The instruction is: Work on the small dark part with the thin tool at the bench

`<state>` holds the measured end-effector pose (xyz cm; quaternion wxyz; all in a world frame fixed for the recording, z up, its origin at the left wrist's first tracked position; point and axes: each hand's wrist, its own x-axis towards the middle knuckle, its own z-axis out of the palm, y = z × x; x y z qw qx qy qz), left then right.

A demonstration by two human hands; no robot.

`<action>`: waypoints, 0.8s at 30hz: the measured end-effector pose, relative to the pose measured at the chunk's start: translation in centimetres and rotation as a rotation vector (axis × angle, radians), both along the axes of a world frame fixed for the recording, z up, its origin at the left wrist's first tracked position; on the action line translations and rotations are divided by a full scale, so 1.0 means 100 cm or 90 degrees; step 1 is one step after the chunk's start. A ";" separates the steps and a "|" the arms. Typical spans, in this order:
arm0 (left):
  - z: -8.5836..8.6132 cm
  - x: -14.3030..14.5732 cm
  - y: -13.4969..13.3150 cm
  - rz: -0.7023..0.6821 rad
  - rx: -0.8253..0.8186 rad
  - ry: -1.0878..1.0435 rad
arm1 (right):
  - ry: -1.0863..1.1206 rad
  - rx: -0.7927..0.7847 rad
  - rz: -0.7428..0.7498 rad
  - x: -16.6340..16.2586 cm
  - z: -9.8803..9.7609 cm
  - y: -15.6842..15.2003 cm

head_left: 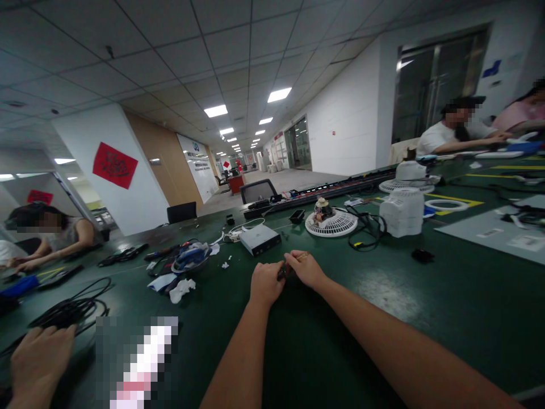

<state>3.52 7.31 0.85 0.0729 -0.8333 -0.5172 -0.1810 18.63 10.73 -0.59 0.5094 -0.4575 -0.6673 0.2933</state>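
Just above the green table, my two hands meet in front of a grey box-shaped drive [260, 240]. My left hand [264, 283] is closed around a small dark object [281, 271], mostly covered by the fingers, so its kind does not show. Against it, my right hand [309, 269] is closed with thumb and fingertips pressed together at the same object. What the right fingers themselves pinch, if anything, is too small to make out. Beyond the right hand lies a round white fan grille [332, 223] with a bared motor [324, 209] on it.
Another person's hand [42, 358] rests by a coiled black cable [70, 309] at lower left. A bowl with blue cloth [191, 257] and crumpled tissue [182, 291] lie left of the drive. To the right stand a white plastic housing [402, 213] and a black cable [369, 228]. Co-workers sit at both sides.
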 end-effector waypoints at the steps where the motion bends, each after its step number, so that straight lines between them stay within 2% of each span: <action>1: -0.001 0.000 0.001 0.009 -0.002 -0.004 | -0.019 0.012 -0.027 0.001 0.001 -0.001; 6: -0.002 0.000 0.002 0.086 0.034 -0.035 | -0.018 -0.006 -0.106 0.009 0.003 0.000; 10: 0.000 -0.002 0.001 0.149 0.068 -0.039 | 0.066 -0.073 -0.068 0.010 -0.001 0.003; 13: 0.001 -0.002 0.000 0.113 0.078 -0.050 | 0.046 -0.076 -0.019 0.008 -0.005 0.004; 18: -0.001 -0.003 0.000 0.055 0.081 -0.057 | -0.116 0.040 0.047 0.005 -0.009 0.002; 21: -0.002 -0.004 0.002 0.043 0.062 -0.049 | -0.137 0.066 0.139 0.006 -0.009 -0.001; 24: -0.003 -0.005 0.003 0.049 0.045 -0.047 | -0.158 0.076 0.163 0.009 -0.007 -0.002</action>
